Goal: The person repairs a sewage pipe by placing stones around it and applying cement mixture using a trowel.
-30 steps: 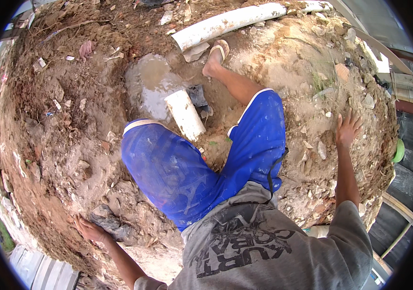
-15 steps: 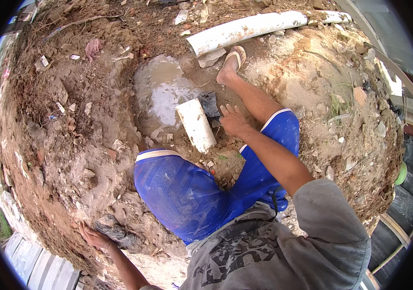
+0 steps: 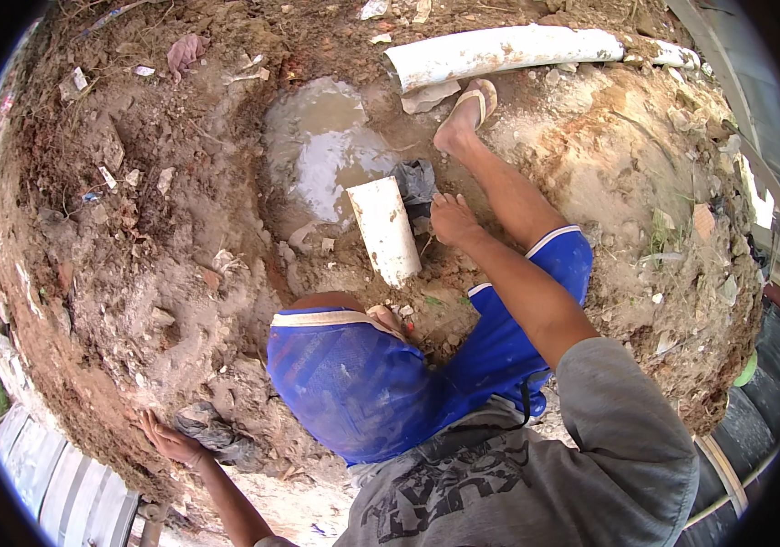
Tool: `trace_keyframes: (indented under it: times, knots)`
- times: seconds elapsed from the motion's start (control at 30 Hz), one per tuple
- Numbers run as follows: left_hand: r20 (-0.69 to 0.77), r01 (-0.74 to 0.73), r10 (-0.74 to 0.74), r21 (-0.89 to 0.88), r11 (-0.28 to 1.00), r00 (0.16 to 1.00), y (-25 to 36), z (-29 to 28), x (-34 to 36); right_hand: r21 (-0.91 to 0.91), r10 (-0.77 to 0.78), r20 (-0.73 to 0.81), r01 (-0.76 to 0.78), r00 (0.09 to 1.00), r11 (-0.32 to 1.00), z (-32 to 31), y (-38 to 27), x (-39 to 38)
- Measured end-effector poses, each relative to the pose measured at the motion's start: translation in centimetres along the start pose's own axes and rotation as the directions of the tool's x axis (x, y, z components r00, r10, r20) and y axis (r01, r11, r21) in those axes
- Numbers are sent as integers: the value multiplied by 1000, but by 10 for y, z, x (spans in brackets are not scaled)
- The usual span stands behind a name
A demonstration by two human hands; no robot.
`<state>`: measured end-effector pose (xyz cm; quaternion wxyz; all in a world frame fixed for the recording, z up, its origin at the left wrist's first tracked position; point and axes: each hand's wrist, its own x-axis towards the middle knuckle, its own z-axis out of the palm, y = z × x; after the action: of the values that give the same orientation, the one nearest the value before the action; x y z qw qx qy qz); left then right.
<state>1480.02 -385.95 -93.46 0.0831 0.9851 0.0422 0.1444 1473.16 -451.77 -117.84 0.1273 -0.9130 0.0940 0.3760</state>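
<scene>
In front of me a short white pipe piece (image 3: 384,230), smeared with mud, lies at the edge of a puddle (image 3: 328,150). Beside its far end is a crumpled dark plastic bag (image 3: 415,180). My right hand (image 3: 454,220) is down at the ground just right of that bag. Its fingers are drawn together and bent downward; anything under them is hidden. At the lower left my left hand (image 3: 171,440) rests on the soil with fingers stretched out, holding nothing. A dark, muddy crumpled piece (image 3: 212,428) lies right next to it.
A long white pipe (image 3: 508,55) crosses the far side, with a flat stone (image 3: 430,97) under its near end. My sandalled foot (image 3: 467,114) stands by it. Rubble and litter cover the uneven soil. Corrugated sheets (image 3: 66,483) edge the lower left.
My right hand's spread fingers have drawn in and bent downward beside the dark bag. The view has shifted slightly. My left hand stays on the soil, and the short pipe has not moved.
</scene>
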Motion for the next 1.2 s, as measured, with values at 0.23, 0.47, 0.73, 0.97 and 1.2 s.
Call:
trace_keyframes:
  times: [0.23, 0.47, 0.73, 0.97, 1.2]
  knots:
    - [-32, -37, 37, 10, 999, 999, 5, 3, 2, 125, -83, -218, 112, 972, 986, -50, 14, 4]
    - [-67, -93, 99, 87, 992, 993, -8, 3, 3, 117, -201, -501, 296, 842, 948, -93, 15, 12]
    - [-63, -80, 89, 136, 987, 994, -11, -1, -3, 113, -226, -608, 365, 761, 924, -200, 4, 8]
    - [-55, -37, 47, 164, 986, 997, -21, -2, -7, 213, -35, -550, 181, 834, 960, -346, 4, 49]
    - [-66, -27, 38, 152, 988, 997, -19, -7, 12, 373, 202, -755, 155, 624, 915, -460, 4, 35]
